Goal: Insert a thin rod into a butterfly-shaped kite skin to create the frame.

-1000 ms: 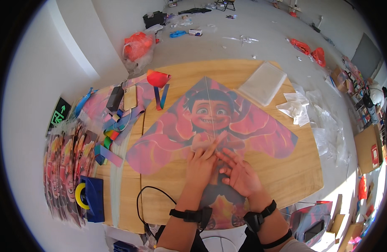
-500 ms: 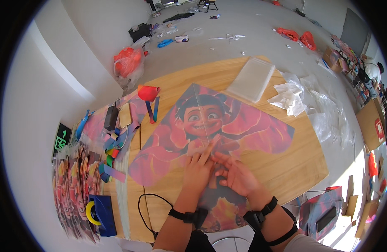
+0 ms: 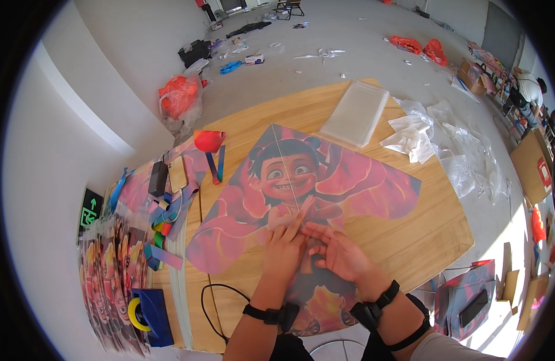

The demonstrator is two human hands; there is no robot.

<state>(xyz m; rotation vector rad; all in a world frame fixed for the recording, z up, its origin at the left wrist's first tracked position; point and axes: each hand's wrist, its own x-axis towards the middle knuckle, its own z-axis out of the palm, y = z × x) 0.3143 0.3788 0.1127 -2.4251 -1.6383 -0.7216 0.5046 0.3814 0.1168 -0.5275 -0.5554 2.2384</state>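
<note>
1. Smooth wooden desk (image 3: 404, 246), thin pointed kite (image 3: 331, 189) flat on it
2. Kite: red-pink, with dark-haired cartoon figure (image 3: 288, 174)
3. Left grip (image 3: 283, 243) spread flat over kite, right grip (image 3: 344, 256) loosely spread just beside

Passable over tabletop (image 3: 404, 253) right of printed kite (image 3: 374, 186), and beyond its far tip. Obstructed at far right by translucent case (image 3: 356, 114) and crumpled plastic (image 3: 410, 139); at left by ribbons (image 3: 163, 256), tape dispenser (image 3: 156, 316) and looping black cable (image 3: 203, 304).
</note>
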